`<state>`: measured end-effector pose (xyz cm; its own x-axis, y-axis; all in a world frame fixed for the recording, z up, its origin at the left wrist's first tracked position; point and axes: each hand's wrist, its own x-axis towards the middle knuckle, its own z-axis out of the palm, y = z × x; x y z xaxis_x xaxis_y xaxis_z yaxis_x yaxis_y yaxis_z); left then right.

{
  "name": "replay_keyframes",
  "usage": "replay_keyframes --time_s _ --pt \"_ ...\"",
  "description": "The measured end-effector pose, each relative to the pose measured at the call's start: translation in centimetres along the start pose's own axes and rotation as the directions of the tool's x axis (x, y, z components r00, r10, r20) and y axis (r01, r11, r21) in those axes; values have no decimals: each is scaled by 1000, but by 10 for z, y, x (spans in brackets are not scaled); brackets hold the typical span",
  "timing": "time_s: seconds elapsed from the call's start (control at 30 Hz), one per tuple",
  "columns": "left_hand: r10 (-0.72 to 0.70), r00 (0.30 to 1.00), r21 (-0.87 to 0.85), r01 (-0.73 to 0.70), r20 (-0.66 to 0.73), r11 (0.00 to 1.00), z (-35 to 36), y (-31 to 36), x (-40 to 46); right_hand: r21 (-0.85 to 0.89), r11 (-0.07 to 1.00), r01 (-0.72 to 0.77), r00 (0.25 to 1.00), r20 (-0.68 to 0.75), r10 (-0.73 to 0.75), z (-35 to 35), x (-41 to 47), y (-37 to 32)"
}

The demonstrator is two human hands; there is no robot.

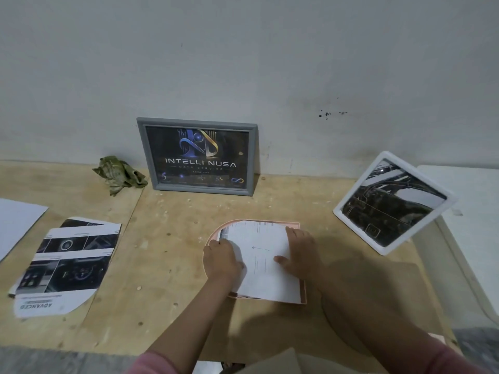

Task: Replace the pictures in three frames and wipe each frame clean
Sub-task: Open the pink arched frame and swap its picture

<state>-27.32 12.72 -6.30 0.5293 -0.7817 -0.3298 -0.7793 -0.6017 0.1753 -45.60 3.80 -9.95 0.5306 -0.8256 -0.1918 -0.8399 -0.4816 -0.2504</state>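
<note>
i see the pink frame (303,292) lying flat on the wooden table (167,238), near the middle and just in front of me. its rounded end points left and its straight end right, so its long axis runs roughly left to right, skewed a little toward the near right. a white sheet (263,261) lies face down on top of it, covering most of it, with only the pink rim showing at the far right corner, the near right edge and the left curve.

the table is bare plywood, scuffed and speckled, pushed against a plain grey-white wall (270,63) with a few dark marks. a grey frame (196,156) with a dark logo picture stands upright against that wall, far centre. a crumpled green cloth (118,174) sits just left of it. a white frame (393,202) stands tilted at the right, holding a dark picture. on the left lie cut printed pictures (64,263) and a blank sheet (16,225) at the edge.

my left hand (221,259) rests on the left edge of the white sheet with fingers curled down; whether it pinches the paper i cannot tell. my right hand (301,255) lies flat on the sheet's right part, fingers straight, thumb spread toward the middle, pressing it down. the hands are apart, with the sheet's middle between them.
</note>
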Motion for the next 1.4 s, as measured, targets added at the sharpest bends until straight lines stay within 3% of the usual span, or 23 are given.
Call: replay_keyframes --time_s 0.27,0.47,0.6,0.73,0.9,1.1,1.4 --pt "-81 997 -163 77 -20 984 -9 -2 3 141 990 17 996 -86 -5 -1 -4 -3" --pt "-24 995 -469 -26 -100 883 -8 -16 8 330 942 -69 979 -160 128 -6 -13 -10" --pt "-82 993 -631 12 -81 776 -12 -18 8 543 831 -121 932 -226 284 1 -10 -8" --pt "-96 994 -665 40 -47 746 -14 -21 12 800 568 -194 855 -146 497 -15 -12 -13" --pt "-200 979 -745 114 -27 658 -21 -20 11 826 496 -269 850 -39 525 -17 0 -11" --pt "-360 933 -842 186 -10 506 -31 -52 4 809 522 -269 886 -5 463 -28 29 -41" --pt "-610 788 -932 282 90 226 -58 -192 -28 796 587 -148 969 0 245 -23 68 -193"
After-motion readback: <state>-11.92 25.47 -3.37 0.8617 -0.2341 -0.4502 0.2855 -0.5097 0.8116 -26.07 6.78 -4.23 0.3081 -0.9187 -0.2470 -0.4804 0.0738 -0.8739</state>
